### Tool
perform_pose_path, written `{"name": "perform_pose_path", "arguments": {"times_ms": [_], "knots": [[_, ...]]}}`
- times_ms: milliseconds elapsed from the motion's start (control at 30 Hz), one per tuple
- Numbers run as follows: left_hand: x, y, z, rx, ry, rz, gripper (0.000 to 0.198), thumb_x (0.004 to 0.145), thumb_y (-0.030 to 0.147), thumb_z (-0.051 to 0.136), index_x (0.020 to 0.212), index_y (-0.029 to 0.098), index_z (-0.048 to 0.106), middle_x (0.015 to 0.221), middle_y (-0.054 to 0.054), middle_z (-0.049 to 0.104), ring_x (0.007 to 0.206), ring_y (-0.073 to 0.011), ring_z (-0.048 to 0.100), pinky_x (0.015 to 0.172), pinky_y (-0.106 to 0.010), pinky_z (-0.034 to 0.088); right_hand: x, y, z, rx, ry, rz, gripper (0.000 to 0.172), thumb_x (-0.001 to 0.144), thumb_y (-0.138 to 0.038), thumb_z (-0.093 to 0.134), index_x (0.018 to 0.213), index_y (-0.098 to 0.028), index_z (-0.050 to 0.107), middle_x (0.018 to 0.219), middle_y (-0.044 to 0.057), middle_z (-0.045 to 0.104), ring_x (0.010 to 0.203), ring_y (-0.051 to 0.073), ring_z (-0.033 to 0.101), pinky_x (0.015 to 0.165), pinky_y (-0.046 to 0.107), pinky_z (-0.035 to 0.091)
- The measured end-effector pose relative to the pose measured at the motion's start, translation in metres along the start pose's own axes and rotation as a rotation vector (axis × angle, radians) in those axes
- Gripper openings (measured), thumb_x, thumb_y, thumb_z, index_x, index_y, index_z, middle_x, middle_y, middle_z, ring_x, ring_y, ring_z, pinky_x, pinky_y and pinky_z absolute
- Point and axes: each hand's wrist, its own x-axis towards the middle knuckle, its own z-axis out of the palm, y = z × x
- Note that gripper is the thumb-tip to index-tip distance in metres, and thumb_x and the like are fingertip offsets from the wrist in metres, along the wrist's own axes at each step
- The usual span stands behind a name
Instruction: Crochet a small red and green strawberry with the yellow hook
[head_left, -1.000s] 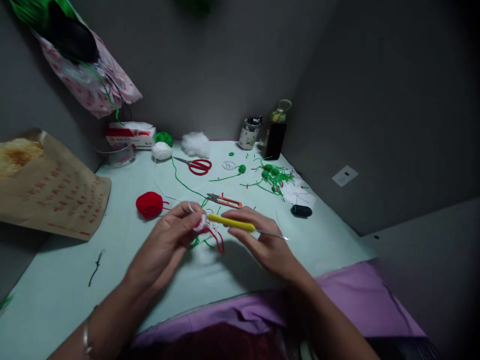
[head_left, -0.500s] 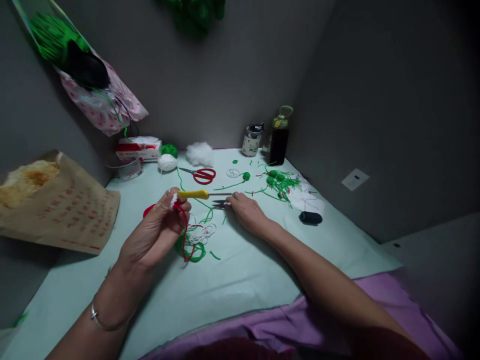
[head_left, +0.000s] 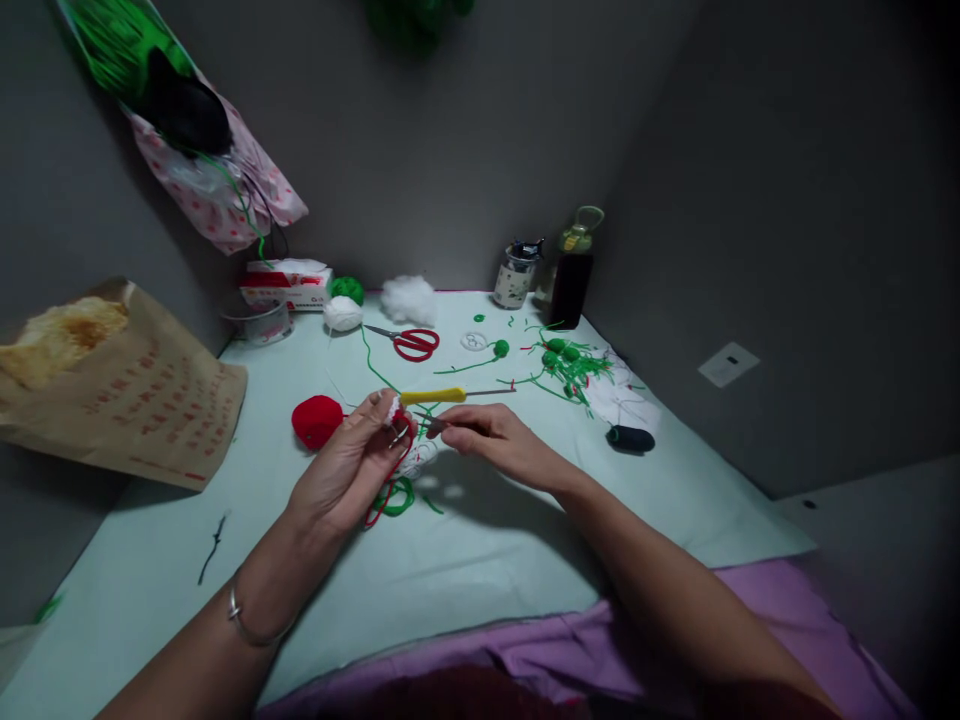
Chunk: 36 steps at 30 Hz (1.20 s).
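Between the fingers of my left hand is a small white and red crochet piece, with a red yarn tail hanging from it. A yellow-handled crochet hook sticks out to the right from the same fingertips, its metal shaft level. My right hand is closed on small dark snips, whose blades point left and lie close to the crochet piece; whether they touch it I cannot tell. Beside my left hand lies a red yarn ball. Green yarn loops lie beneath the hands.
Red-handled scissors, a white yarn ball and stuffing lie behind. Green crocheted pieces and scraps sit right, near a dark yarn spool. A bottle and pen cup stand at the back; a paper bag is left.
My right hand has lifted the snips off the table and brought them to the crochet piece. My left hand has shifted right with the piece and hook, uncovering the red yarn ball.
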Motion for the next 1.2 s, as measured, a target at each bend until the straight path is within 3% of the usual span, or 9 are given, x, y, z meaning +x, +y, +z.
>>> {"name": "perform_pose_path", "arguments": {"times_ms": [100, 267, 367, 600, 833, 933, 1067, 1200], "knots": [[-0.003, -0.004, 0.003, -0.006, -0.014, -0.012, 0.009, 0.088, 0.005, 0.074, 0.083, 0.013, 0.070, 0.087, -0.003, 0.074, 0.079, -0.0121, 0.070, 0.080, -0.023, 0.061, 0.001, 0.006, 0.004, -0.125, 0.095, -0.101, 0.030, 0.094, -0.045, 0.064, 0.099, -0.017, 0.075, 0.084, 0.002, 0.069, 0.071, 0.013, 0.056, 0.065, 0.026, 0.044], [-0.006, -0.007, 0.005, -0.031, -0.042, -0.023, 0.009, 0.090, 0.005, 0.070, 0.084, 0.012, 0.071, 0.084, -0.003, 0.073, 0.075, -0.0109, 0.069, 0.081, -0.026, 0.062, 0.001, 0.020, 0.006, -0.632, 0.368, -0.478, 0.032, 0.097, -0.047, 0.062, 0.101, -0.017, 0.072, 0.076, 0.005, 0.068, 0.070, 0.017, 0.058, 0.068, 0.030, 0.045], [-0.007, -0.009, 0.005, -0.044, -0.062, -0.024, 0.011, 0.089, 0.003, 0.070, 0.085, 0.012, 0.072, 0.085, -0.002, 0.073, 0.074, -0.0096, 0.068, 0.081, -0.024, 0.061, 0.001, 0.025, 0.006, -0.807, 0.461, -0.568, 0.027, 0.098, -0.041, 0.062, 0.103, -0.016, 0.070, 0.078, 0.006, 0.070, 0.070, 0.018, 0.059, 0.067, 0.031, 0.044], [-0.007, -0.012, 0.004, -0.028, -0.106, -0.027, 0.005, 0.090, 0.009, 0.071, 0.087, 0.012, 0.073, 0.092, -0.005, 0.076, 0.087, -0.0139, 0.071, 0.084, -0.026, 0.060, 0.003, 0.026, 0.010, -0.875, 0.426, -0.574, 0.032, 0.099, -0.044, 0.060, 0.106, -0.016, 0.072, 0.081, 0.008, 0.074, 0.075, 0.021, 0.064, 0.072, 0.033, 0.049], [-0.009, -0.017, 0.006, -0.007, -0.083, -0.036, 0.008, 0.085, 0.008, 0.076, 0.091, 0.012, 0.072, 0.091, -0.004, 0.076, 0.079, -0.0119, 0.070, 0.072, -0.021, 0.058, 0.003, 0.022, 0.017, -0.850, 0.430, -0.603, 0.041, 0.101, -0.052, 0.053, 0.109, -0.017, 0.074, 0.074, 0.006, 0.075, 0.068, 0.019, 0.066, 0.069, 0.032, 0.051], [-0.009, -0.019, 0.007, -0.006, -0.082, -0.036, 0.010, 0.083, 0.007, 0.078, 0.089, 0.013, 0.071, 0.087, -0.002, 0.074, 0.076, -0.0103, 0.069, 0.071, -0.019, 0.057, 0.003, 0.020, 0.019, -0.812, 0.400, -0.549, 0.043, 0.101, -0.054, 0.052, 0.108, -0.018, 0.075, 0.072, 0.006, 0.075, 0.065, 0.018, 0.065, 0.072, 0.032, 0.052], [-0.009, -0.021, 0.006, -0.005, -0.074, -0.034, 0.010, 0.084, 0.006, 0.077, 0.087, 0.013, 0.071, 0.087, -0.001, 0.073, 0.078, -0.0096, 0.069, 0.073, -0.019, 0.057, 0.003, 0.019, 0.019, -0.745, 0.352, -0.514, 0.039, 0.102, -0.049, 0.051, 0.109, -0.019, 0.075, 0.069, 0.003, 0.074, 0.061, 0.016, 0.063, 0.076, 0.033, 0.053], [-0.009, -0.016, 0.004, 0.008, -0.061, -0.040, 0.006, 0.088, 0.009, 0.074, 0.087, 0.014, 0.070, 0.087, -0.002, 0.073, 0.079, -0.0112, 0.068, 0.074, -0.021, 0.058, 0.001, 0.017, 0.017, -0.709, 0.367, -0.583, 0.032, 0.102, -0.043, 0.054, 0.099, -0.018, 0.073, 0.072, 0.005, 0.073, 0.061, 0.015, 0.061, 0.069, 0.030, 0.050]]}}
